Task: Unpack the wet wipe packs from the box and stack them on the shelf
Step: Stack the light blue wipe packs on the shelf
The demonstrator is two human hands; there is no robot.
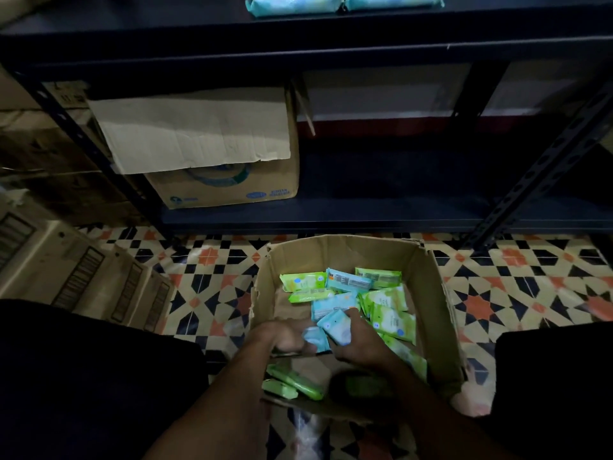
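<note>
Gathering from box (431,293), lower centre: right hand (360,348) clasps blue pack (335,328), left hand (285,336) grips pale pack (315,340); square both before lifting to shelf (298,44).

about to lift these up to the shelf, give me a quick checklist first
1. right hand gripping a blue wipe pack: ok
2. left hand holding the second blue pack: cannot tell, blurred
3. cardboard box open on top for lifting out: ok
4. free room on the top shelf beside the stacked blue packs: cannot tell, mostly out of frame
5. cardboard box emptied: not ok, green packs remain
</note>
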